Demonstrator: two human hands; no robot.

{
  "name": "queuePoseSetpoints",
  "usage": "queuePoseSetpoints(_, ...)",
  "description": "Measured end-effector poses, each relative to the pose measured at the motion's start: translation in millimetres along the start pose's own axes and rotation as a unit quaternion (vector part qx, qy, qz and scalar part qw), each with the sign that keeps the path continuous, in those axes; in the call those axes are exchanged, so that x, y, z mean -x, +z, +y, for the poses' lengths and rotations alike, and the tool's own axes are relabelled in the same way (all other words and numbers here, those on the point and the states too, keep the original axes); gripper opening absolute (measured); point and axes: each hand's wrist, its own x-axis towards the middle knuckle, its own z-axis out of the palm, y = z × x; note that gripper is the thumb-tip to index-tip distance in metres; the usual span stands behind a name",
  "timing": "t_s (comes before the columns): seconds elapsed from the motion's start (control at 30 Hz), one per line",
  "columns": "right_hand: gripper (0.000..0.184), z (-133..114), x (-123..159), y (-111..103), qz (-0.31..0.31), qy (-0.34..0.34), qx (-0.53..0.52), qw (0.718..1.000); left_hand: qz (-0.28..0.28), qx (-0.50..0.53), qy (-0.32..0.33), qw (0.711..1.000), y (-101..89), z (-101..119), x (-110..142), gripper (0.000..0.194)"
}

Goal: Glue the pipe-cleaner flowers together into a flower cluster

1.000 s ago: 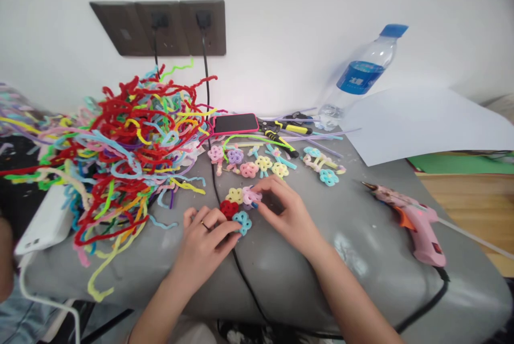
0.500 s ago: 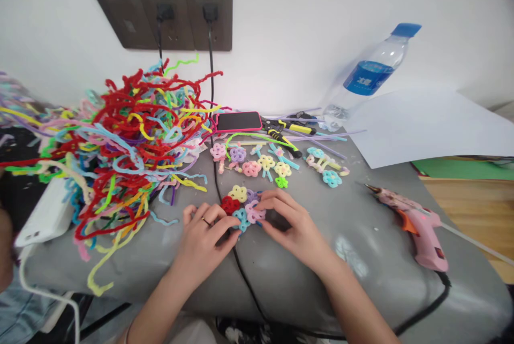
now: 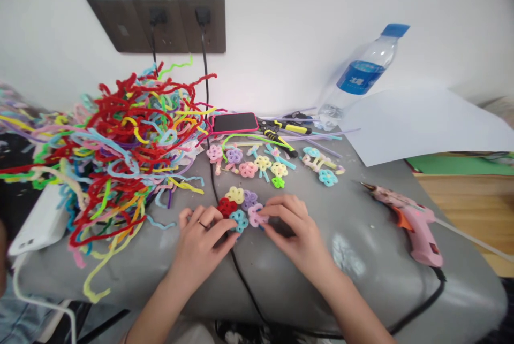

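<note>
The gray table (image 3: 305,285) has a big messy heap of fuzzy sticks (image 3: 132,130) on it. A phone (image 3: 235,123), pliers (image 3: 277,135), lots of little fuzzy flowers (image 3: 263,162), a black cord (image 3: 244,280) and a pink glue gun (image 3: 421,226) lie on it too. White paper (image 3: 425,124) covers one corner.

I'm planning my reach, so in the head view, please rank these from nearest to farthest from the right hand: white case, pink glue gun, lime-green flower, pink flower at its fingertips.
From the right hand:
1. Pink flower, at its fingertips.
2. Lime-green flower, just beyond the hand.
3. Pink glue gun, to the right.
4. White case, far left.
</note>
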Motion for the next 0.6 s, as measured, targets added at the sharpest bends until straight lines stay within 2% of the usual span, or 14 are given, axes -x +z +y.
queuePoseSetpoints(0.13,0.013,7,12,-19,0.008,0.065,0.034,0.997,0.008,-0.003,0.004,1.000,1.1,0,-1,0.011)
queuePoseSetpoints(0.27,0.009,12,26,-36,0.006,0.088,0.049,0.995,0.022,-0.002,0.013,1.000,1.2,0,0,0.012)
queuePoseSetpoints(0.33,0.007,13,35,-51,0.048,0.099,0.051,0.993,0.028,-0.004,0.020,0.999,0.8,0,1,0.013)
queuePoseSetpoints(0.4,0.004,15,46,-74,0.131,0.145,0.097,0.976,0.028,-0.009,0.026,0.999,0.5,0,2,0.012)
queuePoseSetpoints(0.43,0.006,17,52,-87,0.174,0.193,0.145,0.955,0.028,-0.012,0.029,0.999,0.5,0,2,0.012)
queuePoseSetpoints(0.5,0.011,26,66,-116,0.249,0.339,0.246,0.873,0.027,-0.017,0.035,0.999,0.6,0,2,0.012)
queuePoseSetpoints(0.53,0.015,34,73,-129,0.262,0.401,0.273,0.834,0.027,-0.018,0.036,0.999,0.8,0,2,0.012)
queuePoseSetpoints(0.57,0.021,43,80,-140,0.250,0.450,0.289,0.807,0.026,-0.018,0.035,0.999,0.9,0,2,0.012)
queuePoseSetpoints(0.6,0.028,52,86,-150,0.224,0.488,0.285,0.794,0.026,-0.018,0.033,0.999,1.1,0,2,0.012)
